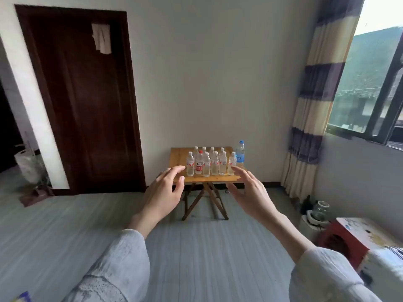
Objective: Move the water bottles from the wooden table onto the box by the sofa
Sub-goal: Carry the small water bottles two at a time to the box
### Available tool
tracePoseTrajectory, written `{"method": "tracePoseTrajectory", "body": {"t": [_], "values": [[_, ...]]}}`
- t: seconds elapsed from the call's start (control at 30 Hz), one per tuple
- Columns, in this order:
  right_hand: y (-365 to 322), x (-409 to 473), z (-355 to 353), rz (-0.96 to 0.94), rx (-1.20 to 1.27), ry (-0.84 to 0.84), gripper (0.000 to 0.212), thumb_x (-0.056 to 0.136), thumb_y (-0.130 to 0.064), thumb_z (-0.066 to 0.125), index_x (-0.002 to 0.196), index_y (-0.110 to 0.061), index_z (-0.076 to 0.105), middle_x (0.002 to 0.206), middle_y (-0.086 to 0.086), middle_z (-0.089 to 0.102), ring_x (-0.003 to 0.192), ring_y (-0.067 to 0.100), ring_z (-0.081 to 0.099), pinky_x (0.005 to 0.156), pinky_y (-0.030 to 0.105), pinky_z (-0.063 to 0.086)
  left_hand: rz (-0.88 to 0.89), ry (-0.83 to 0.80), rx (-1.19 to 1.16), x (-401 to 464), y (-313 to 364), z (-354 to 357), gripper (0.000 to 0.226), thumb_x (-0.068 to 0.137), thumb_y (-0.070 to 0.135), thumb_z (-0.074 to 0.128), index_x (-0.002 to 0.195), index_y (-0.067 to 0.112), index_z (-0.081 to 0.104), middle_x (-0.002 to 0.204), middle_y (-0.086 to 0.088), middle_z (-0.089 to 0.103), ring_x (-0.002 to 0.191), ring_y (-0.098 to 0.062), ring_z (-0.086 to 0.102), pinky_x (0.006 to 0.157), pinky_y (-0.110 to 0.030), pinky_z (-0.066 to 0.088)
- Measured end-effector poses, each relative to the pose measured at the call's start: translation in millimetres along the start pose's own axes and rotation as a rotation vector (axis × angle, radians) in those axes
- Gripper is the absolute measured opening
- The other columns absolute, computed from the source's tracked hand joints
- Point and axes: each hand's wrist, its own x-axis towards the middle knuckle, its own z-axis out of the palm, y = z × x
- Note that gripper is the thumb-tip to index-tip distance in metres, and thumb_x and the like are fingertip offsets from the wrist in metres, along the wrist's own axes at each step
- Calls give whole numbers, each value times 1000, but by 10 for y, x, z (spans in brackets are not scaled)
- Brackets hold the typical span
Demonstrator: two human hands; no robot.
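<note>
Both hands are held out in front, empty and spread, grasping nothing. Left hand (165, 190) has its fingers (174, 170) fanned and slightly curled, palm turned inward toward the right; the right hand (250, 190) mirrors it, palm turned toward the left, fingers loosely apart. Pale sleeves (113, 269) cover both forearms up to the wrists.

Far to the left of the left hand stands a dark door (82, 101) with a scrap of paper (101, 38) stuck near its top, and a white bag (28, 166) sits on the floor beyond its frame.

Between and beyond the two hands stands the table (178, 154), a small folding one with crossed legs, set against the wall. Upright bottles (214, 163) are clustered on its top in two rows, most with white caps, one with a red cap (200, 152). None is touched; the fingertips overlap the table's near edge only in the line of sight, and the hands appear well short of it.

Just past the right hand's fingertips, at the table's right corner, stands a taller bottle with a blue cap (240, 154).

Right of the right hand hangs a striped curtain (314, 105) beside a window (370, 90). Lower, at the right edge, a kettle (319, 211) sits near a red stool (342, 243).
</note>
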Motion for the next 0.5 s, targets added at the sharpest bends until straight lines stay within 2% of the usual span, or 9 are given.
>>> {"method": "tracePoseTrajectory", "body": {"t": [0.13,0.3,0.43,0.5], "values": [[287,610,395,48,11,18,51,88,-34,51,135,-23,36,136,1,49,122,17,47,98,29,37,-41,-15,-27,515,-530,363,34,92,22,43,125,17,50,132,-1,55,120,-17,51,92,-24,39],[540,1510,843,83,22,33,50,88,-34,51,135,-25,36,133,1,50,119,17,49,96,30,39,-26,-30,-49,1324,-1125,700,34,93,24,42,126,18,48,132,-1,54,119,-18,52,94,-28,42],[762,2131,1132,92,37,34,49,88,-33,51,135,-24,37,132,1,52,118,15,50,94,25,37,-26,-61,-66,1864,-1520,1009,34,93,25,41,126,20,47,133,0,54,118,-18,52,90,-26,42],[914,2407,1277,104,54,36,49,88,-33,52,134,-24,38,131,2,53,117,15,50,95,27,38,-44,-96,-90,2066,-1727,1209,34,93,25,41,127,21,47,133,0,53,119,-18,52,90,-25,42]]}}
